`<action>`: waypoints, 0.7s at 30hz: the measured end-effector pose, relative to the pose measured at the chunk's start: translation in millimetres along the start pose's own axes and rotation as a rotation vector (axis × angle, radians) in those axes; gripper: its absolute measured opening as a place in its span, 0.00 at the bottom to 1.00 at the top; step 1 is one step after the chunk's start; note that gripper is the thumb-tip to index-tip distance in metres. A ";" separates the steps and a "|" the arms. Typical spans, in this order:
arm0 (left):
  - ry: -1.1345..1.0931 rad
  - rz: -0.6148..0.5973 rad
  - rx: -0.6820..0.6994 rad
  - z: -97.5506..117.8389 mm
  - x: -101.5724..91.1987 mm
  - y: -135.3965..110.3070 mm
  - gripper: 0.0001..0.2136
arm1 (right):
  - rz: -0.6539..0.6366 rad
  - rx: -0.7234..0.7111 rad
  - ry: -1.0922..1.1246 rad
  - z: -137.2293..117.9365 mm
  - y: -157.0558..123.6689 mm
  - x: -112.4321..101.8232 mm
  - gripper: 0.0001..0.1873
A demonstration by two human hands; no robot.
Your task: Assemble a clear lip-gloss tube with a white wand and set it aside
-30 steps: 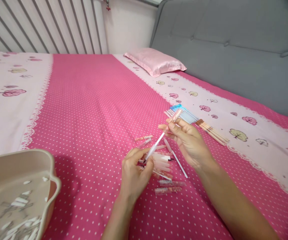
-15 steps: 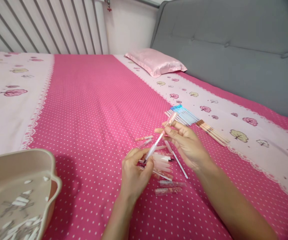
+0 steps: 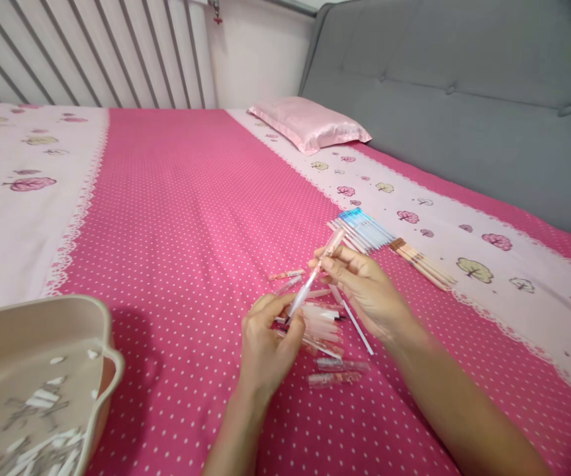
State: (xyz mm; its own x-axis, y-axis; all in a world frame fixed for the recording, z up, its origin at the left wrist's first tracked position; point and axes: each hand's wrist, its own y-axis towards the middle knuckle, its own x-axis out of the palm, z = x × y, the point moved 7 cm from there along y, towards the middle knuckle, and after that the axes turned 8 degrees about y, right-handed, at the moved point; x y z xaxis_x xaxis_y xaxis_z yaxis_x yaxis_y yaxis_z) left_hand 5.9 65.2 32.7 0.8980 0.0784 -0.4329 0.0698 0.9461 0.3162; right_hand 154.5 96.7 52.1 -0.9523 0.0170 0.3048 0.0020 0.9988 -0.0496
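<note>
Pinching the white lower part of a slim pen near its dark tip, using a narrow thumb-and-finger grip of the left hand. Gripping the clear, pink-patterned tube at the pen's upper end just as closely with the right hand, holding both parts in line on one slant, rising away toward the right. Holding the pen over the pink dotted bedspread, just above a loose heap of pale pen parts; not showing clearly any overlap inside the tube. Having a thin white rod lying loose below the right palm and, nearer the body, two pink-marked tubes lying nearly parallel. Seeing, beyond the right hand, a row of blue-topped pens lying side by side, next to a row of brown-ended tan pens. Having at the left a beige basin, containing scattered white bits and thin grey pieces. Looking past these toward a pink pillow, lying near a grey headboard, and a white radiator.
</note>
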 end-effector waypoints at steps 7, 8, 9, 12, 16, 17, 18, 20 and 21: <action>0.001 0.001 -0.006 0.5 -0.8 -0.2 0.11 | -0.038 0.006 -0.007 0.6 -1.1 3.1 0.11; 0.001 0.001 -0.003 0.6 -0.8 -0.2 0.11 | -0.044 0.012 -0.005 1.1 -1.3 3.8 0.11; 0.000 0.002 -0.002 0.7 -0.8 -0.2 0.11 | -0.050 0.018 -0.002 1.6 -1.6 4.4 0.11; -0.002 0.004 -0.002 0.5 -1.1 -0.3 0.11 | -0.056 0.027 -0.001 2.3 -2.0 5.5 0.11; 0.006 0.006 0.000 0.7 -1.9 -0.4 0.11 | -0.040 0.026 -0.006 3.0 -1.6 4.9 0.12; 0.010 0.006 0.001 0.9 -2.1 -0.4 0.11 | -0.037 0.027 -0.009 3.2 -1.5 4.7 0.12; 0.013 0.006 0.002 1.2 -2.3 -0.4 0.11 | -0.036 0.026 -0.011 3.4 -1.4 4.5 0.12; 0.018 0.002 0.006 1.7 -2.2 -0.5 0.11 | -0.043 0.025 -0.010 3.6 -1.6 4.9 0.12; 0.020 0.001 0.008 2.0 -2.0 -0.5 0.11 | -0.048 0.023 -0.009 3.5 -1.8 5.1 0.12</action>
State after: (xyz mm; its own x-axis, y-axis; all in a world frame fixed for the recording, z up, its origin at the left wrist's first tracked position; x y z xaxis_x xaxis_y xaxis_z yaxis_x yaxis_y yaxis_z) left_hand 4.9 64.0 35.1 0.8892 0.0853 -0.4495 0.0730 0.9434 0.3235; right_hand 148.6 94.9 50.4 -0.9539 -0.0310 0.2985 -0.0505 0.9971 -0.0575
